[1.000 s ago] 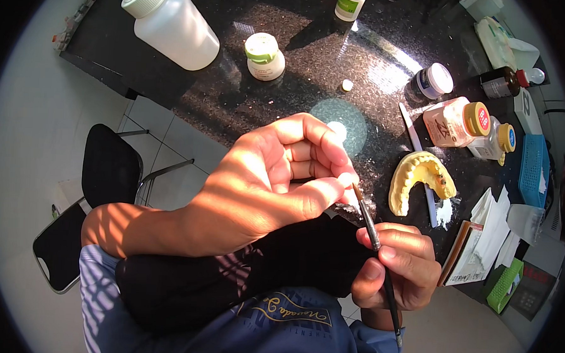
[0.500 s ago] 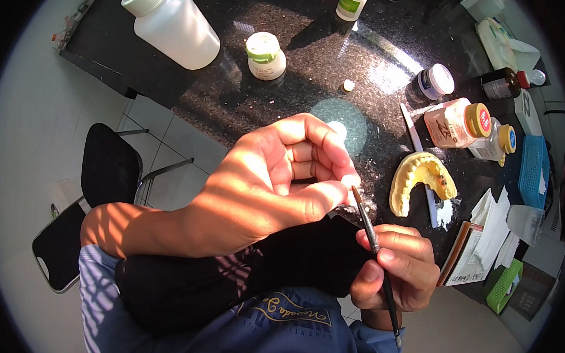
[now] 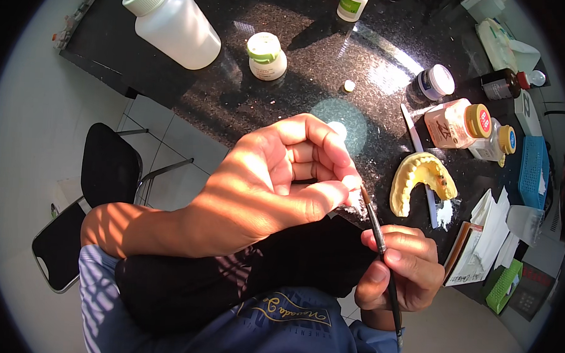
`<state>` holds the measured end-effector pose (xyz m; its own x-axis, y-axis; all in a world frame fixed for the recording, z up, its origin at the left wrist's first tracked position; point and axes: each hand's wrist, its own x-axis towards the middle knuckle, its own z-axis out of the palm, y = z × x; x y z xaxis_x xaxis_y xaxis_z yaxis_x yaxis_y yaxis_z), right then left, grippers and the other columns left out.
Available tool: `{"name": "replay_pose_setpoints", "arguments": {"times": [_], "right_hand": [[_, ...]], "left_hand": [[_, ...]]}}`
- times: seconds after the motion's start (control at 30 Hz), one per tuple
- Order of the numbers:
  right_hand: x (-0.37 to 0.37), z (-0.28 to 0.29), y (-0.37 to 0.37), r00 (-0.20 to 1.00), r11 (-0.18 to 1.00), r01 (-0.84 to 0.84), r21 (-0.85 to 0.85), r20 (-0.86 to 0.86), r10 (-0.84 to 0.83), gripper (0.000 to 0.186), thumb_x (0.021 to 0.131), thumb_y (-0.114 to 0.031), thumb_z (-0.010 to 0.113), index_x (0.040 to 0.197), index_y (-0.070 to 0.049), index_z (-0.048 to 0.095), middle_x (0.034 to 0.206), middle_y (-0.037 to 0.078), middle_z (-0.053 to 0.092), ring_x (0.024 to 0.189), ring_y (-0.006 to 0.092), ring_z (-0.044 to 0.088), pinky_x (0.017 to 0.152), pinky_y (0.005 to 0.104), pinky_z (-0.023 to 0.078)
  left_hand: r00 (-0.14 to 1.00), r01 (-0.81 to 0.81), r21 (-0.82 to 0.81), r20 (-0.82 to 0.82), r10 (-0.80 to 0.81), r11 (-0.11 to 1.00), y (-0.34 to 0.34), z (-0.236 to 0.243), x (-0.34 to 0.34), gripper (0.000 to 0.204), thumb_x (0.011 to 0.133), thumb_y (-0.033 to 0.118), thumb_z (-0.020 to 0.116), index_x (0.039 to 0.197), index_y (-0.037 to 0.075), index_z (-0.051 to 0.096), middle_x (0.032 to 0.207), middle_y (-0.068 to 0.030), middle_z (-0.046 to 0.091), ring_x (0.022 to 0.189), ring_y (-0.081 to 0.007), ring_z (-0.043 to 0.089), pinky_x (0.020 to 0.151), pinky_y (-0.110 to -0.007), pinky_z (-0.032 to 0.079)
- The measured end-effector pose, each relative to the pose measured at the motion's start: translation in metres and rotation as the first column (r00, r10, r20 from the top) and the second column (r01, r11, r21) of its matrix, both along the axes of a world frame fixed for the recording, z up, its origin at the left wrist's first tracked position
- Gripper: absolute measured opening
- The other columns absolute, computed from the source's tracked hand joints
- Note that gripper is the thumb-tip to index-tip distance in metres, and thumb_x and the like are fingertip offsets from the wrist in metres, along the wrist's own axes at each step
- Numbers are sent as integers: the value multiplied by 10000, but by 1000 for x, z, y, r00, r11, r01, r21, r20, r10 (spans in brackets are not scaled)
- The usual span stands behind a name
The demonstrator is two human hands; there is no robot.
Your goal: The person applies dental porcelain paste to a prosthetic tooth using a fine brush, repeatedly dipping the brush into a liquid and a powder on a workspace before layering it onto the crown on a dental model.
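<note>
My left hand [image 3: 269, 182] is curled in the middle, thumb and forefinger pinched on a small pale piece [image 3: 351, 183] too small to make out clearly. My right hand [image 3: 401, 267], lower right, grips a thin dark brush [image 3: 378, 231] whose brown tip points up at the left fingertips, beside the piece. A yellow dental cast [image 3: 408, 176] of an arch of teeth lies on the black speckled counter [image 3: 185, 100], right of my hands, over a pale flat spatula [image 3: 414, 128] with white powder [image 3: 445, 215] near its lower end.
A translucent round glass plate [image 3: 339, 113] lies behind my hands. A large white bottle [image 3: 178, 33], small tubs [image 3: 268, 65], jars [image 3: 445, 124], a blue basket [image 3: 533, 172] and papers [image 3: 471, 254] surround the work area. Black chairs [image 3: 110, 162] stand at left.
My right hand has moved slightly to the right with the brush, its tip shifting a little away from my left fingertips. My left hand is almost unchanged.
</note>
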<state>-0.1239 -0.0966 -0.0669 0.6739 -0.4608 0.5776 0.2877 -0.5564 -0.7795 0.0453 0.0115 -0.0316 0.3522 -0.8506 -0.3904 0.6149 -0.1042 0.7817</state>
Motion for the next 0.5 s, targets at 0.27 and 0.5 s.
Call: {"name": "replay_pose_setpoints", "arguments": {"times": [0.27,0.5], "right_hand": [[2,0,1,1000,1000,15,-11,-9,-16,244,759,-44,716,941,-35,554,811,135,637,693,266,679,610,324,571],[2,0,1,1000,1000,7,-5,-12,-7,246,755,-50,724,935,-34,557,821,143,642,693,265,680,618,326,574]], "left_hand": [[997,-5,-51,-81,1,999,1,-5,1,240,842,-85,506,1043,35,454,957,-80,566,911,-149,583,859,-296,488],[998,20,-32,-60,-21,999,1,-2,2,249,839,-84,506,1049,37,449,966,-73,561,916,-148,581,860,-295,484]]}}
